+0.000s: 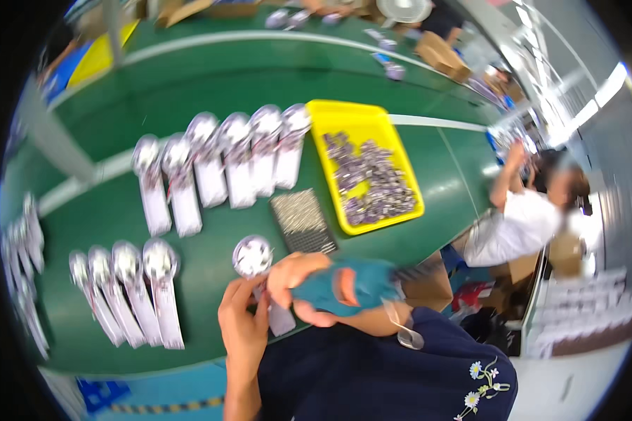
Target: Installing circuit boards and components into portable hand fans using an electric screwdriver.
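Near the table's front edge lies a white unit with a round, clear-looking head (253, 254) and a long flat body. My left hand (244, 316) has its fingers closed on the side of that unit, just below the head. My right hand (298, 279) is wrapped round a teal power screwdriver (361, 284) with an orange-red patch. The front of the screwdriver reaches over the unit, close to my left fingertips; its bit is hidden by my hands. Just beyond my right hand sits a black block (303, 219) filled with rows of small metal screws.
A yellow tray (347, 107) of small shiny parts stands beyond the screw block on the green table (442, 182). Several similar white units lie in rows behind (237, 161), to the left (125, 291) and at the far left. A person in a white top (512, 231) is at the right.
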Demonstrator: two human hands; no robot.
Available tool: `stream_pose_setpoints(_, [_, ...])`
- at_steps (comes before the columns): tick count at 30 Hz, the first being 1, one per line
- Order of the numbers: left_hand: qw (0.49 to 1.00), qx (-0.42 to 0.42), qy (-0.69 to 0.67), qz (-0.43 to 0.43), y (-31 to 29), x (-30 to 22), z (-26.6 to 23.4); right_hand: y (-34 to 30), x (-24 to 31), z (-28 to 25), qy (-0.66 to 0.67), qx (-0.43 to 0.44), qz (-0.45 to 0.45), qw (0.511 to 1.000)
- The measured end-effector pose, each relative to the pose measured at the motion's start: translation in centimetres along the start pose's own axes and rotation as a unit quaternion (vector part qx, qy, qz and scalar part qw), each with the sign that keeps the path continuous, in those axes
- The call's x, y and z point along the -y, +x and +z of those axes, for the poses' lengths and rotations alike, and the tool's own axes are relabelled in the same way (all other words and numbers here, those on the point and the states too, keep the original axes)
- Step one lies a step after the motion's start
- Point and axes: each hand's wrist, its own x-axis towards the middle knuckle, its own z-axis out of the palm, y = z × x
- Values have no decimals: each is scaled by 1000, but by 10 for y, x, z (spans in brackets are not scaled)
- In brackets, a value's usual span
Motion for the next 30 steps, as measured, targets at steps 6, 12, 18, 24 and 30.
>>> stream_pose_setpoints(6, [991, 0, -109, -82, -4, 16, 6, 3, 50, 30, 11, -324, -28, 946])
stream_pose_setpoints(12, [987, 1, -137, -88, 0, 27, 4, -54, 66, 21, -29, -392, 56, 918])
stream_pose_setpoints(18, [982, -29, -139, -121, -16, 30, -15, -79, 64, 14, 35, -475, 105, 873])
stream_pose_setpoints(24, [975, 24, -175, -136, 3, 6, -10, -92, 91, -5, 85, -571, 59, 814])
stream_pose_setpoints(30, [988, -87, -117, -52, 35, -31, -96, -91, 93, -16, 75, -550, 68, 829])
